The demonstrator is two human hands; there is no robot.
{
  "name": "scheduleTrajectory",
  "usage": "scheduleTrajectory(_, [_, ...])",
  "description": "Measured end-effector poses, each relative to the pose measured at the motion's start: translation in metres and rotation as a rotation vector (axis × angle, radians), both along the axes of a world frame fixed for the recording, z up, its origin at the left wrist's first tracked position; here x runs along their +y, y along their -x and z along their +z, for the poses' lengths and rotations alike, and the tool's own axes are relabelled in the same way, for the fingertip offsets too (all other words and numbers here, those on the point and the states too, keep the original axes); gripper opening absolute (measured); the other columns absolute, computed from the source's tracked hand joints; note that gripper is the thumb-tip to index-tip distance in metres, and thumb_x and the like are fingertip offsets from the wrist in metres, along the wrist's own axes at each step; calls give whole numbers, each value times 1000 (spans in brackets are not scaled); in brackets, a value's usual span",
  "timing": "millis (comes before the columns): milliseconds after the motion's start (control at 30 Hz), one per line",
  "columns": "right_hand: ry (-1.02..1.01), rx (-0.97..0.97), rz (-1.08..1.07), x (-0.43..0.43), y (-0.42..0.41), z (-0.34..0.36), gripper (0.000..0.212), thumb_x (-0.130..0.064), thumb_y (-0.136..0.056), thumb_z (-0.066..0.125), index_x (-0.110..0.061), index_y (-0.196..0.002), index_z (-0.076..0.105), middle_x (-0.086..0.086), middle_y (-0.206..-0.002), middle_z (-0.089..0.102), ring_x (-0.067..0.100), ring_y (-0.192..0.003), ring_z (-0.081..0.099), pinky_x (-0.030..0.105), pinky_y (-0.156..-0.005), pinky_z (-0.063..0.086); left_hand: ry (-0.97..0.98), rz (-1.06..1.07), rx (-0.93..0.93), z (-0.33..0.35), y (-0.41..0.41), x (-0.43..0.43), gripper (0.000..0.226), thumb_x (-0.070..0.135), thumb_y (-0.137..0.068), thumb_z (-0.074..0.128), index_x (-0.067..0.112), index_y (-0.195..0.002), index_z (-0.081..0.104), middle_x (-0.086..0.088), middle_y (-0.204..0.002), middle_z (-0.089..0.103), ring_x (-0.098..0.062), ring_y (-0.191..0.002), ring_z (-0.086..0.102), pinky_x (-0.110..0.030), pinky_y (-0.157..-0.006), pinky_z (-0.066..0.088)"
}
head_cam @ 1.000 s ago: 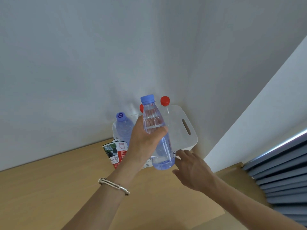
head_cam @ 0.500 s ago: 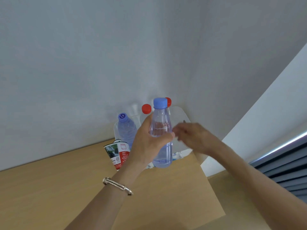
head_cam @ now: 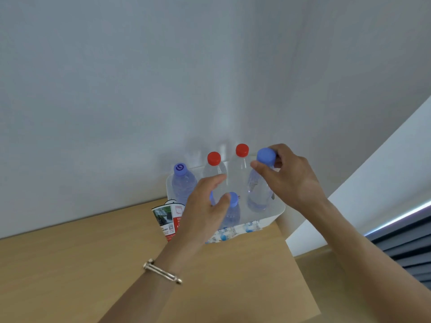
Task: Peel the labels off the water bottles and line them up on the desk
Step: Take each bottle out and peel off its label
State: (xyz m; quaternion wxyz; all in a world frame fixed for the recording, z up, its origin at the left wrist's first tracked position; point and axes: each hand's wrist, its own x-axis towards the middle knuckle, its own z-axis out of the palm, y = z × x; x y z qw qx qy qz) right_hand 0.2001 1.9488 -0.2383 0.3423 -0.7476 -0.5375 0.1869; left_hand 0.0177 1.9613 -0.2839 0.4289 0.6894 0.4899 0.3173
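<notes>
Fingers [head_cam: 256,165] pinching blue cap [head_cam: 266,156], right hand [head_cam: 292,179] arched above tub [head_cam: 278,212]

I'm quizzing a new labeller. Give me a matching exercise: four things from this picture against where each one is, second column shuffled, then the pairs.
1. right hand
2. red label
3. bracelet
4. red caps

A. on the desk, left of the bin
B. on the left wrist
C. at the back of the bin
D. pinching a blue cap

Pairs: 1-D, 2-A, 3-B, 4-C
</notes>
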Motion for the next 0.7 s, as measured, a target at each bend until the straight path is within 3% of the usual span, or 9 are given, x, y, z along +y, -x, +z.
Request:
scheduleTrajectory(100, [63, -19, -21, 8, -4, -19, 41, -48, -86, 60, -20, -115, 49, -2, -100, 60, 24, -84, 60, 36, -75, 51, 20, 79, 16, -6, 14, 1, 38, 10, -92, 53, 32, -122, 53, 20, -119, 52, 2, -116, 45, -8, -90, 33])
scheduleTrajectory(200, [143, -40, -20, 13, -2, -42, 43, -43, -88, 61, -15, -118, 48, 3, -100, 60, 28, -93, 59, 33, -76, 45, 27, 121, 32, -8, 22, 1, 35, 10, -93, 52, 36, -116, 51, 20, -117, 51, 2, -112, 45, -11, -88, 33])
scheduleTrajectory(300, [236, -27, -8, 15, 1, -69, 42, -39, -88, 61, -12, -118, 49, 11, -109, 64, 32, -99, 60, 33, -77, 44, 40, 136, 57, -11, 27, 1, 35, 10, -93, 52, 39, -112, 47, 21, -118, 49, 3, -105, 47, 0, -78, 35])
scheduleTrajectory(400, [284, -3, 4, 11, 3, -90, 39, -36, -87, 64, -12, -113, 49, 11, -109, 64, 28, -91, 58, 30, -73, 41, 69, 151, 58, -16, 31, 0, 37, 9, -92, 51, 38, -115, 47, 22, -118, 47, 11, -100, 48, 6, -73, 33])
scheduleTrajectory(567, [207, 6, 26, 13, 11, -78, 36, -37, -88, 62, -17, -116, 51, -8, -114, 55, 13, -100, 54, 25, -86, 42, 95, 168, 53, -23, 36, -3, 37, 6, -92, 51, 36, -115, 51, 33, -109, 45, 18, -99, 46, 5, -74, 33])
scheduleTrajectory(700, [-33, -5, 127, 10, 40, -44, 18, -27, -92, 55, -17, -106, 60, -8, -108, 60, 10, -98, 54, 14, -80, 36, 127, 185, 30, -27, 45, -5, 36, 10, -93, 51, 43, -108, 51, 31, -109, 48, 22, -84, 49, 0, -72, 38])
